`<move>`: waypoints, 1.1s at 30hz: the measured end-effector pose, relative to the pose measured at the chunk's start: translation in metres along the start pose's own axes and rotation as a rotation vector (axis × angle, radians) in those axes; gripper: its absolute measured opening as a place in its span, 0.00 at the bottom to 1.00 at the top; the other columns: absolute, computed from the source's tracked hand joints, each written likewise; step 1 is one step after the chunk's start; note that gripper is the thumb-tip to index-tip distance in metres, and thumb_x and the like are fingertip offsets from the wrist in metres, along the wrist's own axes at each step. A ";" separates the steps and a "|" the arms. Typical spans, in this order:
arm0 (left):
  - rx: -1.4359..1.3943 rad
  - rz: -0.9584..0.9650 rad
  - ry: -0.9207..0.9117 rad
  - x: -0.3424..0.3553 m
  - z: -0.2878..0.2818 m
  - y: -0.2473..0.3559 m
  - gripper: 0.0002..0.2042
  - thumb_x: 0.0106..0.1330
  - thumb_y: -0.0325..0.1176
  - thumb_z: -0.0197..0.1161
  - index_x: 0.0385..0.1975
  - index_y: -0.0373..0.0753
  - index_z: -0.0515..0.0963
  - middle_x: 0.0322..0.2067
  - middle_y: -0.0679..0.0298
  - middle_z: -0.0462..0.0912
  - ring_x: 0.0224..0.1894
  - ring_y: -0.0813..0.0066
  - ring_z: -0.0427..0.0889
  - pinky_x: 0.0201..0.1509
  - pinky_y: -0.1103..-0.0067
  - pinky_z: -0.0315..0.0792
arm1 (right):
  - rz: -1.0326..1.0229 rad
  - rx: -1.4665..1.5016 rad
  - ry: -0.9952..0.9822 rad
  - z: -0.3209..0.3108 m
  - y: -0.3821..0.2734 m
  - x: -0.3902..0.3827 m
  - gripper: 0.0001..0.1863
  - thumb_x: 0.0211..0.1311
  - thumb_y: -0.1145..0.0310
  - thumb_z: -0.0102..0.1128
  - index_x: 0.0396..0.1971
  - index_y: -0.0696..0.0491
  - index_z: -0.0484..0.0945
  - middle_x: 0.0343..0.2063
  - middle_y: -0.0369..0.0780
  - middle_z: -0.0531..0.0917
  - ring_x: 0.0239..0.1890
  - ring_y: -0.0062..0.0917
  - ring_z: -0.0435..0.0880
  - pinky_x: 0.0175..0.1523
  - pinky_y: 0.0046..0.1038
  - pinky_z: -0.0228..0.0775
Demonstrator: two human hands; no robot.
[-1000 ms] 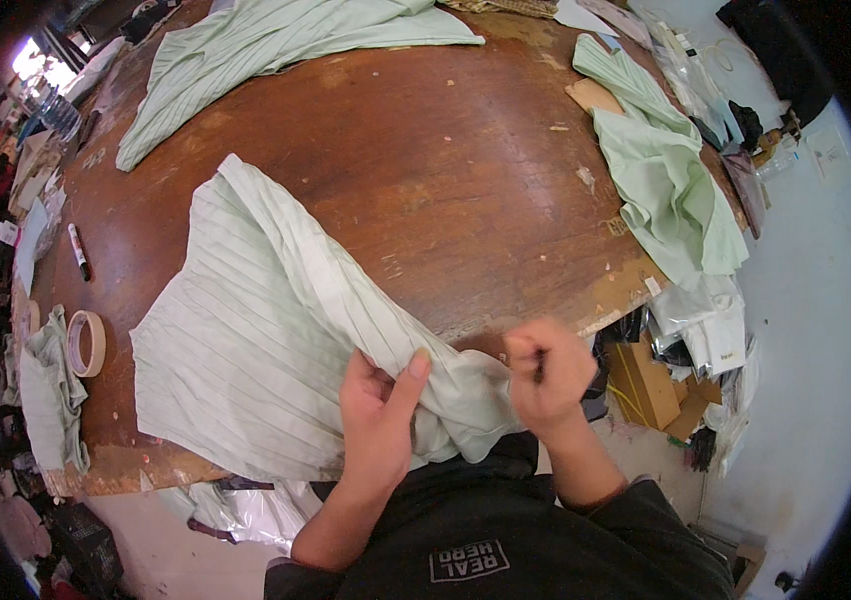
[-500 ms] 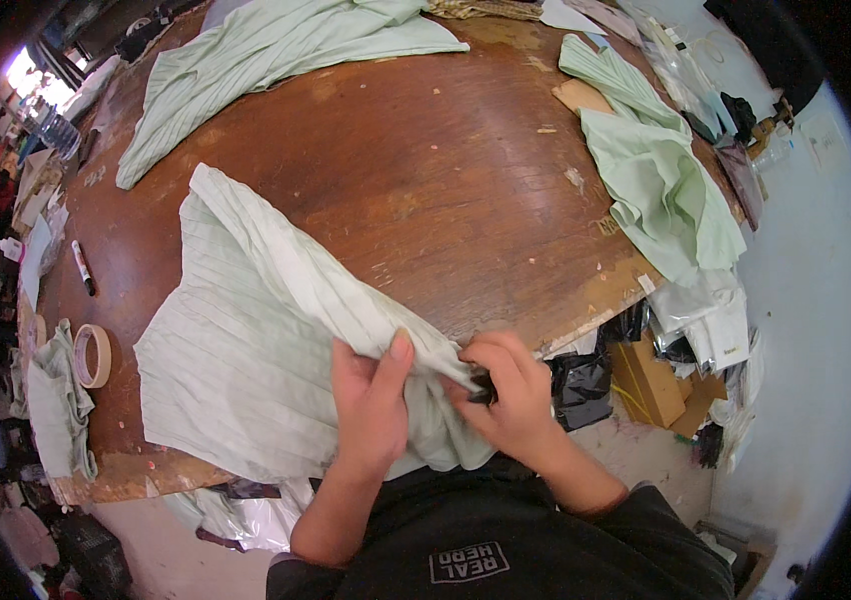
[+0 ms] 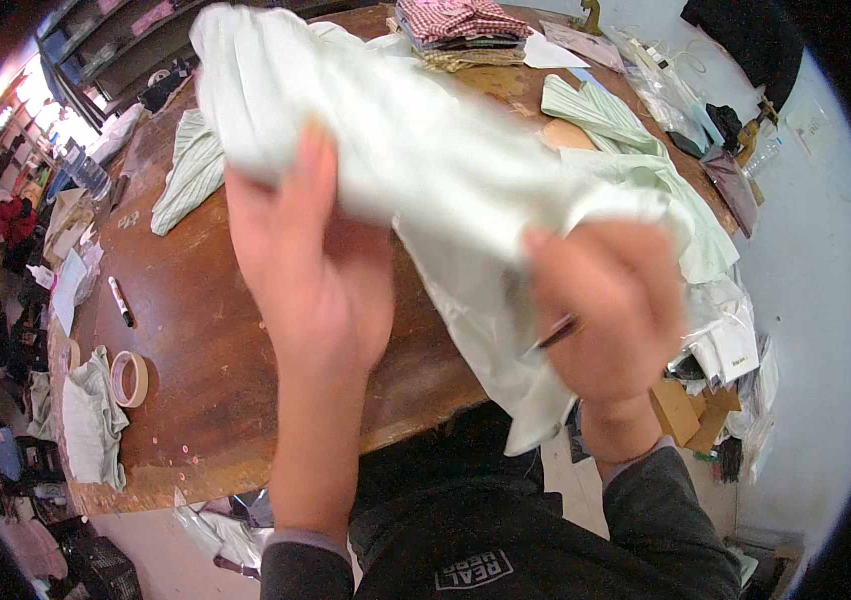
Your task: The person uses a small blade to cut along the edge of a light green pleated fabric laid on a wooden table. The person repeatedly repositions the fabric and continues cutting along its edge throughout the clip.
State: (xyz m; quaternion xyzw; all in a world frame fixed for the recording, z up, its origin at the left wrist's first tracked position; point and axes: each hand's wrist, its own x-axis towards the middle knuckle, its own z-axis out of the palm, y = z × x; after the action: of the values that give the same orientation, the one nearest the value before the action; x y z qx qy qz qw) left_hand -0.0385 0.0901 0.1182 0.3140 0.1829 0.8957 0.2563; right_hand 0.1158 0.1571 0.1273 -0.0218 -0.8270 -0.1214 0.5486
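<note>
A pale green striped cloth [image 3: 426, 150], blurred by motion, stretches between my hands above the table. My left hand [image 3: 311, 250] is closed on its left part, thumb pointing up along the fabric. Farther right, my right hand [image 3: 611, 300] is a blurred fist gripping the other end. A thin dark tool [image 3: 558, 330] sticks out of that fist; its kind is hidden by the fingers. From between the hands a loose panel of the cloth hangs toward my body. Another green striped cloth [image 3: 191, 165] lies beyond my left hand, partly covered.
The brown wooden table [image 3: 196, 350] carries a roll of tape [image 3: 130, 379], a marker [image 3: 121, 302] and a folded cloth [image 3: 96, 420] at left. Stacked checked fabric [image 3: 461, 20] sits at the back. More green cloth [image 3: 611, 115] lies right, above a cardboard box [image 3: 681, 412].
Both hands have risen and spread apart, lifting the cloth off the table and stretching it across. The view has shifted, showing more of the far shelves and the fabric stack.
</note>
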 end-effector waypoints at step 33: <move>0.309 -0.423 0.476 -0.152 -0.110 0.003 0.14 0.67 0.28 0.58 0.51 0.30 0.72 0.47 0.61 0.79 0.47 0.80 0.76 0.54 0.81 0.67 | 0.950 0.311 -0.632 0.055 -0.061 -0.123 0.15 0.54 0.69 0.64 0.41 0.56 0.76 0.36 0.44 0.77 0.34 0.37 0.80 0.37 0.32 0.71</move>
State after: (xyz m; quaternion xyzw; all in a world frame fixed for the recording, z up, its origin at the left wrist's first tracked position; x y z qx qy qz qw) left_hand -0.0098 -0.0180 -0.0327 0.0868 0.4316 0.8327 0.3359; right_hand 0.1051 0.1219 -0.0163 -0.3441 -0.8582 0.2724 0.2665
